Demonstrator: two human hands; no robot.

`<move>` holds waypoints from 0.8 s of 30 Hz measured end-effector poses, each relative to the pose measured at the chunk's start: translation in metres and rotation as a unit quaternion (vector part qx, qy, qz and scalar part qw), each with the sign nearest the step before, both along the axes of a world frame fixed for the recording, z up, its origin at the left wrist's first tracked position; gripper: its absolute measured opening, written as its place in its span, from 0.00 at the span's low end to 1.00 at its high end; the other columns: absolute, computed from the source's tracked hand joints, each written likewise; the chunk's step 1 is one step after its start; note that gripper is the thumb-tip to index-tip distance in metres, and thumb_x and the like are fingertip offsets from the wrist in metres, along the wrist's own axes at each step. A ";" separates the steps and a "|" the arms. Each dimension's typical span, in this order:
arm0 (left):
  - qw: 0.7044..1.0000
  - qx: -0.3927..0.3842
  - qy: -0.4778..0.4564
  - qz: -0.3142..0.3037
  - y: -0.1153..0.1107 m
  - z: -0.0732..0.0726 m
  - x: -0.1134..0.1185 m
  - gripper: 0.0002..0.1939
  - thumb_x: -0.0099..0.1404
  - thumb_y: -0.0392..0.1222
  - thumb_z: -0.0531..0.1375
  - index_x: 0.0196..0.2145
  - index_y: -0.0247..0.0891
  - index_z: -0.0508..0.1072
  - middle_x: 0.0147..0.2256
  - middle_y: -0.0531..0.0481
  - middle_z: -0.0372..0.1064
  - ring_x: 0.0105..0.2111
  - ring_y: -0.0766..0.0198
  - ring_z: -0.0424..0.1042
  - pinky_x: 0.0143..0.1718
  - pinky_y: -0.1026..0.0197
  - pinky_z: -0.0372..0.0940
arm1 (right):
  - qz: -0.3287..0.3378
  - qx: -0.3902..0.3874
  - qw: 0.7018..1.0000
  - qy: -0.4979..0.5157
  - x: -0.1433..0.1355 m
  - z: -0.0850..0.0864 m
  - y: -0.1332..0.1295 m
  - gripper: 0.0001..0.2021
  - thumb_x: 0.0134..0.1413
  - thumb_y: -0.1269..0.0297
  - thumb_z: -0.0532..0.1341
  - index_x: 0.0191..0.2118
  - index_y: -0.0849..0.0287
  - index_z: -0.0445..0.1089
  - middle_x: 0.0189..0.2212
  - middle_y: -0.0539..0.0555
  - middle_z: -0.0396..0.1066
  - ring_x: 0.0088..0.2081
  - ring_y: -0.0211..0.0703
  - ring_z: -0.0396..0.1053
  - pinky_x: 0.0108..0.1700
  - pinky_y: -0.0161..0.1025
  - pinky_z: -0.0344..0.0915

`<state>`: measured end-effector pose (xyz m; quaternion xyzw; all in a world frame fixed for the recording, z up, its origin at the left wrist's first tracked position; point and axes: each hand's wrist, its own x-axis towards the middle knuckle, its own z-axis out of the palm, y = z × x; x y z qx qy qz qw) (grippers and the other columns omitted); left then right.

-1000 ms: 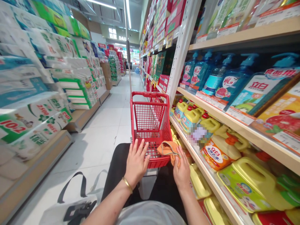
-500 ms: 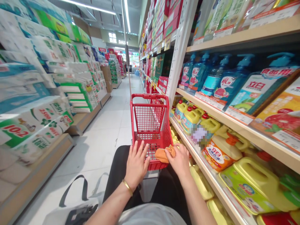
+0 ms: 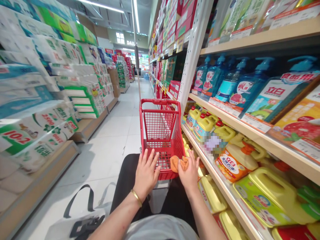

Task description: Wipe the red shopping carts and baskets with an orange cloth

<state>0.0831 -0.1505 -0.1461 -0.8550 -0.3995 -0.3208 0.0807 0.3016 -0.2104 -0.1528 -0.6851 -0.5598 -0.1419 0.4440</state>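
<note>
Toward five o'clock from the middle of your view, over the near right corner of the red trolley point(image 3: 178, 141), is the bunched orange cloth point(image 3: 174, 163). It should handle as light and floppy, with little stiffness and nothing to break; it looks dry and probably won't slip, so a gathered fold between thumb and fingers is the place to take hold. Your right hand point(image 3: 188, 175) has it pinched that way, thumb on the near side, fingers angled toward twelve; whether the cloth touches the trolley cannot be told. Near half past six, your left hand point(image 3: 146, 176) is flat, palm down, fingers spread toward twelve, gripping nothing; its contact with the trolley is unclear. Your left arm point(image 3: 117, 216), wearing a gold bangle point(image 3: 136, 197), slants from seven o'clock, your right arm point(image 3: 206, 213) from five.
</note>
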 end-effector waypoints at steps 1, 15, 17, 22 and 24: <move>1.000 0.000 0.000 0.000 -0.001 0.000 0.001 0.30 0.74 0.46 0.55 0.71 0.43 0.60 0.73 0.47 0.49 0.75 0.45 0.38 0.73 0.34 0.47 | -0.017 0.004 1.000 0.004 0.006 0.000 -0.001 0.17 0.68 0.58 0.56 0.56 0.61 0.68 0.71 0.67 0.56 0.74 0.61 0.47 0.71 0.73 0.43; 1.000 -0.002 0.001 0.012 0.006 -0.001 -0.004 0.29 0.75 0.46 0.54 0.71 0.43 0.60 0.73 0.47 0.50 0.75 0.45 0.42 0.72 0.36 0.48 | -0.032 -0.067 0.992 -0.105 -0.009 0.003 -0.003 0.22 0.72 0.58 0.54 0.66 0.53 0.67 0.72 0.59 0.56 0.76 0.62 0.42 0.71 0.75 0.28; 1.000 0.002 0.001 0.004 0.003 0.000 0.000 0.30 0.75 0.46 0.55 0.71 0.43 0.60 0.73 0.47 0.49 0.75 0.45 0.41 0.73 0.35 0.48 | -0.081 -0.057 0.993 -0.071 0.006 0.007 -0.003 0.21 0.72 0.60 0.53 0.64 0.53 0.70 0.73 0.58 0.54 0.76 0.63 0.39 0.70 0.77 0.30; 1.000 0.003 0.003 -0.003 -0.003 -0.001 0.003 0.31 0.75 0.46 0.54 0.73 0.44 0.56 0.73 0.48 0.49 0.75 0.45 0.40 0.72 0.34 0.48 | 0.000 -0.089 0.991 -0.103 -0.034 0.009 0.001 0.23 0.71 0.62 0.54 0.68 0.53 0.66 0.75 0.57 0.49 0.77 0.61 0.37 0.72 0.74 0.29; 1.000 0.004 0.007 -0.001 -0.002 -0.001 0.000 0.31 0.75 0.46 0.53 0.73 0.44 0.56 0.73 0.47 0.49 0.75 0.46 0.41 0.72 0.34 0.49 | 0.051 -0.105 0.985 -0.126 -0.060 0.008 0.002 0.25 0.70 0.60 0.56 0.69 0.51 0.63 0.75 0.56 0.49 0.76 0.60 0.39 0.73 0.71 0.26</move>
